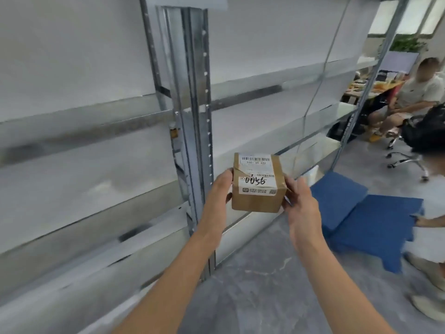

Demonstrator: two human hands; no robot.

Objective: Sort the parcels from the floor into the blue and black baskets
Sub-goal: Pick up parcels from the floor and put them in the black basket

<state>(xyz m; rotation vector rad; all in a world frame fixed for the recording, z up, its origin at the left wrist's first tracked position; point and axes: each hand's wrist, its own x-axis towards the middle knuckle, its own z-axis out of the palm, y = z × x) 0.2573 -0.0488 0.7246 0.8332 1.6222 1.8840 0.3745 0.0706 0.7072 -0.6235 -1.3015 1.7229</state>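
Observation:
A small brown cardboard parcel (257, 197) with white barcode labels and the handwritten number 0056 is held up in front of me with both hands. My left hand (218, 191) grips its left side, thumb on the front edge. My right hand (302, 203) grips its right side. No blue or black basket is in view.
Metal shelving (192, 121) with pale boards fills the left and centre. Blue foam mats (366, 220) lie on the grey floor to the right. A seated person (414, 97) on an office chair is at far right, and another person's legs and shoes (426, 273) stand at the right edge.

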